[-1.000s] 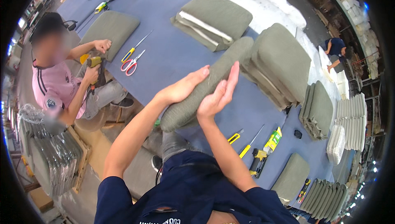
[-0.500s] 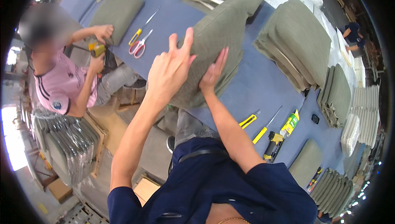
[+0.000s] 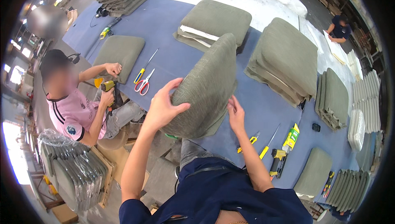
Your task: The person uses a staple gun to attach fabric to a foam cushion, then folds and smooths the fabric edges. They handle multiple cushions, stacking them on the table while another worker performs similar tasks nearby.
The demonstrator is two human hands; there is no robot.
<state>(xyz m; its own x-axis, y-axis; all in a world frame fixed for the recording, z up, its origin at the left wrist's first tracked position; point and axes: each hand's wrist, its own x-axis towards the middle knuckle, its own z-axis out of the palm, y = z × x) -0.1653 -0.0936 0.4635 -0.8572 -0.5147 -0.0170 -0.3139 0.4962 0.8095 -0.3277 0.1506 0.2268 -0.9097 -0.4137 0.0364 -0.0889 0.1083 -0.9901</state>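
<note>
A green-grey fabric-covered seat cushion stands tilted on edge at the near side of the blue-topped table. My left hand clasps its left edge, thumb on the near face and fingers around the far side. At its lower right edge, my right hand has fingertips and thumb drawn together on the fabric; part of the grip is hidden. Loose cover fabric hangs beneath the cushion. To the right of my right hand lie a yellow utility knife, a yellow-handled screwdriver and a yellow-and-black staple gun.
Stacked cushions stand right, with another pile behind mine. Red-handled scissors and a screwdriver lie left. A co-worker in pink holds a nail gun by a cushion. Plastic-wrapped cushions are lower left.
The cushion has turned more upright. My left hand has gone from its face to the left edge, and my right hand from lying flat on it to the lower right edge. The view has shifted.
</note>
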